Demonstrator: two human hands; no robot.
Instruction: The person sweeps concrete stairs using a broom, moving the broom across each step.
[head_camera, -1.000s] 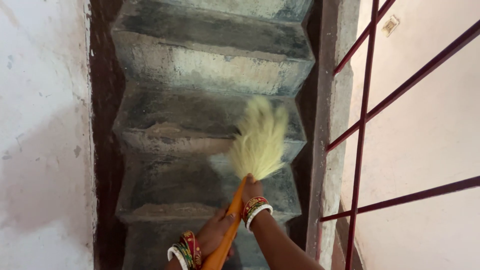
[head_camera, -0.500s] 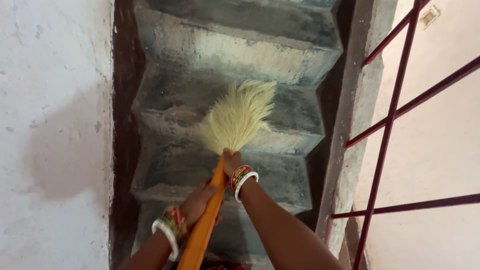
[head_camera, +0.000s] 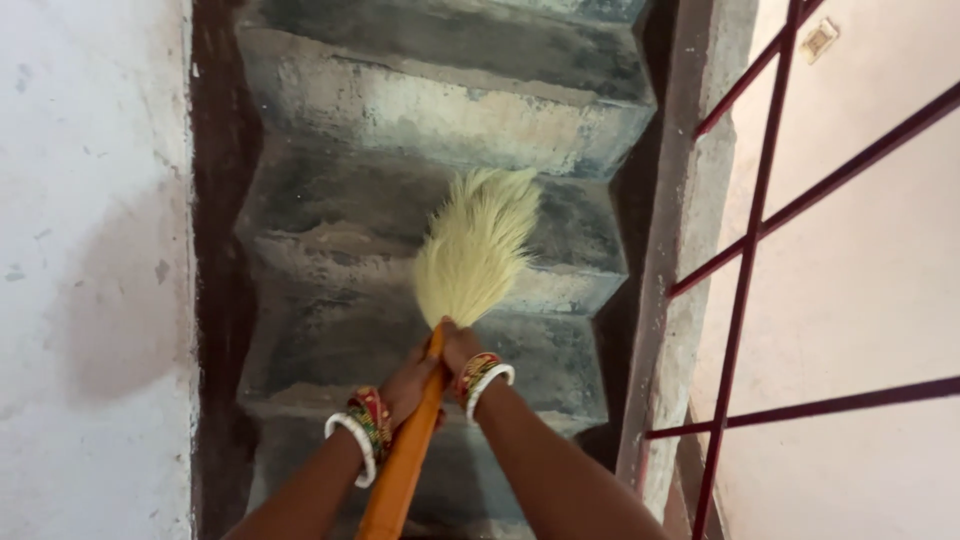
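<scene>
A broom with pale yellow bristles (head_camera: 477, 245) and an orange handle (head_camera: 400, 470) points up a flight of grey concrete steps (head_camera: 330, 240). My right hand (head_camera: 458, 350) grips the handle just below the bristles. My left hand (head_camera: 407, 385) holds the handle a little lower, close beside the right. Both wrists wear red, green and white bangles. The bristle tips rest over the tread of the step ahead.
A whitish plastered wall (head_camera: 90, 270) runs along the left, with a dark red strip beside the steps. On the right stand a concrete edge (head_camera: 680, 250) and a dark red metal railing (head_camera: 745, 270); beyond it is a pale pink wall.
The broom head has swept from the right side of the steps toward the middle. My left hand has slid up the handle closer to the right hand.
</scene>
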